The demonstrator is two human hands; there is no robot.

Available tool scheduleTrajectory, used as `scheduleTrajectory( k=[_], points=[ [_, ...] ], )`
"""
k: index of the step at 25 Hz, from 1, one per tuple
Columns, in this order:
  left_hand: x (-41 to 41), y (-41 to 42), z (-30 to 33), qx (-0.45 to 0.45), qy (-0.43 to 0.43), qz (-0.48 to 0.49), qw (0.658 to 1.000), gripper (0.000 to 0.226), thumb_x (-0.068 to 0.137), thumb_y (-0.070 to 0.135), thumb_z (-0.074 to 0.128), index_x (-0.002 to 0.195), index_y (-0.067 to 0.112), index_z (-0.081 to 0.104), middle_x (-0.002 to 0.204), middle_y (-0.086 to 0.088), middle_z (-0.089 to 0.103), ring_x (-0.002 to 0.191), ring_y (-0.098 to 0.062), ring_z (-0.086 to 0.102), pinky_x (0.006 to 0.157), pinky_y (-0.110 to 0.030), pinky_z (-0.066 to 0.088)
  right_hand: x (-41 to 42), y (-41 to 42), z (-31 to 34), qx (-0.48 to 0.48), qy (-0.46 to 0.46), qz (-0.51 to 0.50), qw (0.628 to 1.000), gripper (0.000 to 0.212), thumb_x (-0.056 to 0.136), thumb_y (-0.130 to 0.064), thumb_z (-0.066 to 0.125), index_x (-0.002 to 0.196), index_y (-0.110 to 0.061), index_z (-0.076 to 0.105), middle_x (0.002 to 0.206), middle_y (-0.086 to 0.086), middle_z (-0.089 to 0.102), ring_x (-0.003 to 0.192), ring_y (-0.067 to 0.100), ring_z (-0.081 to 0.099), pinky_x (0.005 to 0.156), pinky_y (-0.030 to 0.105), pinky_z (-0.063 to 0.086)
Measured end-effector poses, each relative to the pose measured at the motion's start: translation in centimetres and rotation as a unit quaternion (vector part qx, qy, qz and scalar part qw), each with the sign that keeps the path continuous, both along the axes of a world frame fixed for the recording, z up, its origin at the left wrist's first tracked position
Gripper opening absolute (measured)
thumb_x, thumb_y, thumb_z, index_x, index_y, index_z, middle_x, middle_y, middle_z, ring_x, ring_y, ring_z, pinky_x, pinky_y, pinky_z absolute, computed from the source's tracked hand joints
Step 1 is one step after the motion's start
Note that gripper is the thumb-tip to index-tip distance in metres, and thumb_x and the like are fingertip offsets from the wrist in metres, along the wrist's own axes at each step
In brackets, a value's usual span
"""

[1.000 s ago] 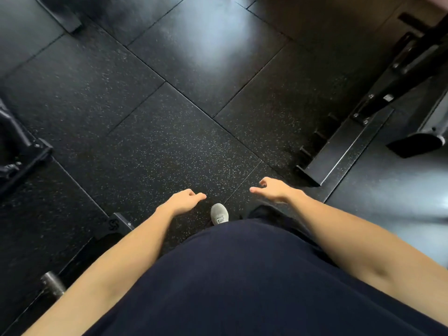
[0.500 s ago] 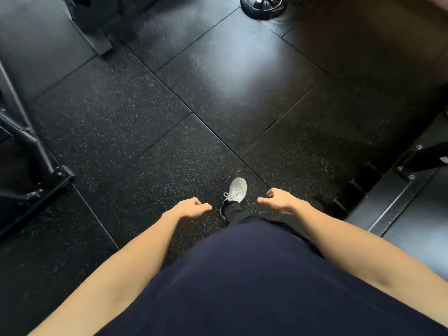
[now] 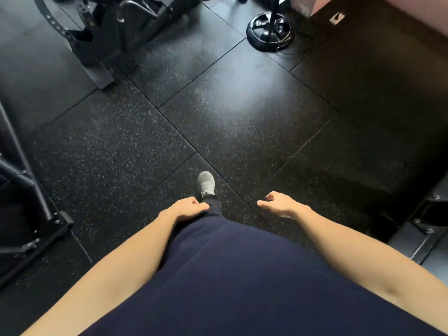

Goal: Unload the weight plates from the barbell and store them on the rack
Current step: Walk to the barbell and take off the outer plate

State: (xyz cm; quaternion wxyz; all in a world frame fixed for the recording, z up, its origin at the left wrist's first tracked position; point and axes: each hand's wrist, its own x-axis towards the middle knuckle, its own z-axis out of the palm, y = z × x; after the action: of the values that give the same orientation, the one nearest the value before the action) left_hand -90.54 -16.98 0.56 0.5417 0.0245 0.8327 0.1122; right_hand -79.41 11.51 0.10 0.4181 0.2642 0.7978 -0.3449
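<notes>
My left hand (image 3: 185,208) hangs in front of my waist, fingers loosely curled, holding nothing. My right hand (image 3: 280,204) is a little to the right of it, fingers apart and empty. Both hover over black speckled rubber floor tiles (image 3: 230,112). No weight plate and no barbell shows in the head view. A grey shoe (image 3: 206,183) steps forward between the hands.
A black steel frame foot (image 3: 31,214) lies at the left edge. Black machine parts (image 3: 97,44) stand at the top left. A round black stand base (image 3: 269,32) sits at the top centre. A bolted metal base (image 3: 426,226) is at the right edge.
The view has moved forward across the floor: the round stand base and the machine at the top came closer, the right-side base slid to the edge. Both hands stayed empty.
</notes>
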Motion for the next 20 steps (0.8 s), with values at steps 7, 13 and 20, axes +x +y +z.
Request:
scheduleTrajectory(
  k=[7, 13, 20],
  points=[
    [-23.2, 5.9, -1.1, -0.001, 0.003, -0.049, 0.999, 0.055, 0.07, 0.074, 0.05, 0.101, 0.029, 0.059, 0.116, 0.004, 0.061, 0.104, -0.019, 0.057, 0.098, -0.039, 0.043, -19.8, 5.7, 0.0, 0.021, 0.001, -0.075, 0.997, 0.07, 0.09, -0.053, 0.057, 0.141, -0.008, 0.042, 0.145, 0.011, 0.046, 0.131, 0.027, 0.046, 0.108, 0.036, 0.037],
    [-40.8, 14.8, 0.2, 0.019, 0.04, -0.135, 0.99, 0.06, 0.084, 0.066, 0.049, 0.119, 0.018, 0.057, 0.121, -0.004, 0.062, 0.102, -0.021, 0.056, 0.089, -0.033, 0.043, -33.4, 10.6, 2.4, 0.003, 0.032, -0.142, 0.989, 0.064, 0.089, -0.05, 0.058, 0.137, -0.009, 0.047, 0.143, 0.011, 0.048, 0.129, 0.027, 0.047, 0.106, 0.035, 0.036],
    [-55.4, 29.4, -0.2, 0.021, 0.057, -0.172, 0.983, 0.065, 0.08, 0.069, 0.05, 0.122, 0.02, 0.054, 0.127, -0.004, 0.059, 0.107, -0.023, 0.056, 0.095, -0.038, 0.045, -46.4, 23.3, 1.2, -0.002, 0.046, -0.192, 0.98, 0.064, 0.088, -0.049, 0.059, 0.135, -0.007, 0.051, 0.141, 0.012, 0.052, 0.127, 0.027, 0.05, 0.105, 0.035, 0.038]
  ],
)
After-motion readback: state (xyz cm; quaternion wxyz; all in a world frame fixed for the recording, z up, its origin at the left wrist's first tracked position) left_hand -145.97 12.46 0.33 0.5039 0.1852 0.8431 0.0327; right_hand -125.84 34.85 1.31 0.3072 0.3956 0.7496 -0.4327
